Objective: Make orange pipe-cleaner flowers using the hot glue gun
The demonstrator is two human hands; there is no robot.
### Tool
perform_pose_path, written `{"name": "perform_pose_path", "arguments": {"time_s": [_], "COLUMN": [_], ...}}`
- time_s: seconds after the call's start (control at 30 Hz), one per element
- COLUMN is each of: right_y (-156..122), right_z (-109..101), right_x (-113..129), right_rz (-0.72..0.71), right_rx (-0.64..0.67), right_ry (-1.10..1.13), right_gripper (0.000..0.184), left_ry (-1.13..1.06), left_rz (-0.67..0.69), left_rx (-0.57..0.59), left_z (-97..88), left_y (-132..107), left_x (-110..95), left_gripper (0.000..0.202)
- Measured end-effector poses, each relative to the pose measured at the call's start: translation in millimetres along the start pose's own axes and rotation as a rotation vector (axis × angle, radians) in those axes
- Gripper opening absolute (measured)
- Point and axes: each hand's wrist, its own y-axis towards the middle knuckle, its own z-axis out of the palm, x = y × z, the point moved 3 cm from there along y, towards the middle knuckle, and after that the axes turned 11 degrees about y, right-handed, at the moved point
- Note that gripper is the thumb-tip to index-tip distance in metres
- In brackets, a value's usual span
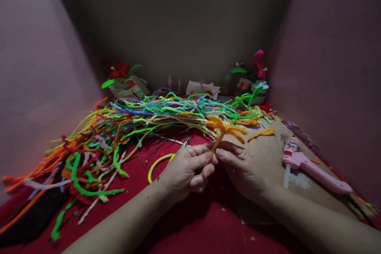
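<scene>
An orange pipe-cleaner flower with looped petals stands up between my two hands. My left hand pinches its stem from the left with thumb and forefinger, the other fingers curled. My right hand pinches the same stem from the right, fingertips touching those of the left. Both hands hover low over the red cloth.
A big heap of coloured pipe cleaners spreads across the left and back. A pink glue gun lies on a brown board at the right. Finished flowers, small jars and a red flower stand at the back. Scissors lie near my left hand.
</scene>
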Motion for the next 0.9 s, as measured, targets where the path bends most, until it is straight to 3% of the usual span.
{"name": "perform_pose_path", "arguments": {"time_s": [0.17, 0.37, 0.67, 0.9], "right_y": [1.3, 0.6, -0.3, -1.1], "right_z": [0.8, 1.8, 5.1, 1.9], "right_x": [0.3, 0.4, 6.5, 1.2], "right_rz": [-0.037, 0.018, -0.051, 0.015], "right_rx": [0.003, -0.007, -0.07, -0.106], "right_ry": [-0.059, -0.109, -0.144, -0.034], "right_gripper": [0.006, 0.009, 0.006, 0.007], "left_ry": [-0.002, 0.003, 0.016, 0.132], "left_rz": [0.009, -0.007, -0.001, 0.025], "left_rx": [0.018, 0.039, 0.005, -0.073], "left_z": [0.6, 0.9, 1.2, 2.4], "left_y": [-0.4, -0.5, -0.1, 2.0], "left_x": [0.8, 0.6, 1.4, 1.2], "left_gripper": [0.014, 0.016, 0.018, 0.02]}}
